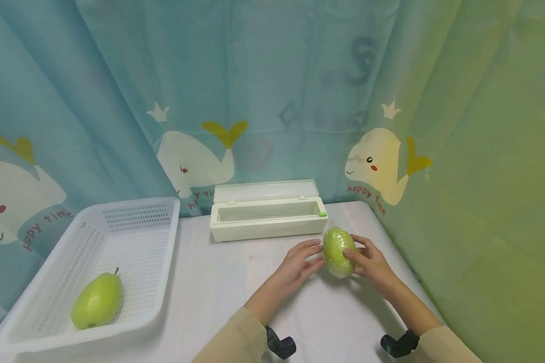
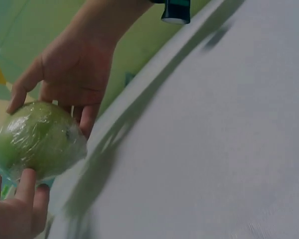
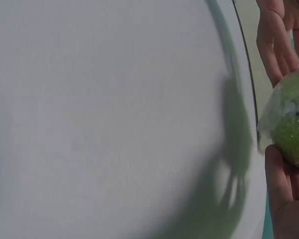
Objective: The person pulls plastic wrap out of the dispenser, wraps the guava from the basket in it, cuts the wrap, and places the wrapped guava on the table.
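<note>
A green pear in clear plastic film is held above the table's right side, the film creased and glossy around it. My right hand grips it from the right, thumb on the near face and fingers on the far side. On the pear's left, my left hand touches it with its fingertips, fingers fairly straight. The left wrist view shows the wrapped pear between both hands, left hand below. In the right wrist view, the pear is cut off by the frame edge.
A white perforated basket stands on the left, with an unwrapped green pear inside. A long white box, lid raised and a green piece at its right end, sits at the table's back. Patterned curtains hang behind.
</note>
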Demonstrator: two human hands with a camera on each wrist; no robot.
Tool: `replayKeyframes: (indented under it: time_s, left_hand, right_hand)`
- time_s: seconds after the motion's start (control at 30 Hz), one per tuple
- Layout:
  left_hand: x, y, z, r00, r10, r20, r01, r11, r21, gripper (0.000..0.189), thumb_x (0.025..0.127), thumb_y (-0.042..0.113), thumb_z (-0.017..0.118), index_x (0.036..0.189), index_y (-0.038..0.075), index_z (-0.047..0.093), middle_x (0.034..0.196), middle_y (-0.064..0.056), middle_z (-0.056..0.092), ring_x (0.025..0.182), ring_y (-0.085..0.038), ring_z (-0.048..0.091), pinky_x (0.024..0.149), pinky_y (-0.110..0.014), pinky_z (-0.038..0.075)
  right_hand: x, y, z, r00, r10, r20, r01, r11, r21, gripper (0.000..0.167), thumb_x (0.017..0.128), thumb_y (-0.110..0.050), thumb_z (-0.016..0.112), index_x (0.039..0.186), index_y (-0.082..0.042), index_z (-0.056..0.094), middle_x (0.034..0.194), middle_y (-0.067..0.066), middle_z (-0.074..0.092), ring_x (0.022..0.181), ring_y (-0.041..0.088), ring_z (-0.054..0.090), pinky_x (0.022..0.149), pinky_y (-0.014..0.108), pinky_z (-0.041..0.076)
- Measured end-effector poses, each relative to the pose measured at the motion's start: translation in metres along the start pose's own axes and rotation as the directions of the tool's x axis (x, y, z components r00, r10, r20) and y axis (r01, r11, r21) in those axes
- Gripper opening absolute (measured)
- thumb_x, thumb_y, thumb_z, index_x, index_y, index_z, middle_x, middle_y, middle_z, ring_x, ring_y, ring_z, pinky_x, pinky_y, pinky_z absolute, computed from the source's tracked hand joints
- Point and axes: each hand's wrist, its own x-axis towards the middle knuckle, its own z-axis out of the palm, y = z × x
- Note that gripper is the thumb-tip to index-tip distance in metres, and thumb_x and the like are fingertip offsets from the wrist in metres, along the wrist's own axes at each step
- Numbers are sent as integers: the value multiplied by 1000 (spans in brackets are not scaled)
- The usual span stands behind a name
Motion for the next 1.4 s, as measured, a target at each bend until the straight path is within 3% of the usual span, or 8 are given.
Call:
replayKeyframes:
  time_s: [0.17,0.3,0.4,0.57,0.77,0.9,1.1,1.4]
  left_hand:
    - [11,-6,14,1000,5,-2,-6,1000,-25,43,101,15,54,139,-5,49,141,-20,49,130,-36,51,109,-39,44]
    - [18,-13,20,998,4,-61,-3,1000,4,47,102,23,50,142,-3,47,151,-24,39,139,-45,39,107,-47,45]
    - [20,-18,25,996,-16,-91,17,1000,19,47,102,23,49,142,-3,47,151,-25,39,138,-47,40,105,-50,47]
    - [22,-21,36,998,-59,-31,60,997,39,43,101,22,52,137,-1,53,140,-17,54,127,-34,55,105,-45,48]
    - [29,-25,44,998,-64,25,62,996,70,42,100,21,53,138,1,54,142,-14,53,131,-34,53,107,-48,45]
    - [35,-30,48,997,-73,26,70,993,94,43,100,22,55,139,4,54,143,-12,53,130,-34,54,107,-49,45]
    - [42,-36,51,997,-81,4,79,986,146,41,98,21,57,137,9,57,138,-11,55,123,-32,57,103,-49,48]
    - [38,-35,45,995,-99,26,86,950,301,46,96,24,60,140,11,54,145,-17,52,131,-37,52,101,-45,50]
  right_hand:
    - [5,6,-14,999,33,-19,-32,998,60,64,102,-32,56,152,-6,28,141,26,44,99,12,60,81,26,56]
    - [9,11,-23,998,34,-43,-31,998,62,63,101,-30,58,151,-5,29,135,21,47,95,8,59,78,25,56]
    - [11,14,-30,999,25,-46,-24,999,40,65,101,-31,57,151,-2,27,133,21,46,95,8,58,77,26,56]
    - [12,18,-39,998,33,-47,-31,999,29,67,102,-32,55,152,-1,24,138,25,41,97,9,57,78,25,55]
    - [13,21,-48,989,65,-130,-63,998,22,72,100,-35,58,152,1,23,136,27,43,91,6,58,75,22,55]
    - [18,22,-52,986,77,-150,-78,997,-4,77,99,-39,60,150,4,23,138,29,42,97,10,58,78,22,54]
    - [23,21,-53,988,67,-139,-79,994,-78,82,99,-46,58,151,6,22,142,33,39,113,27,56,79,25,55]
    - [25,26,-53,990,80,-118,-93,990,-109,82,102,-52,47,156,1,17,147,34,36,118,32,54,76,24,54]
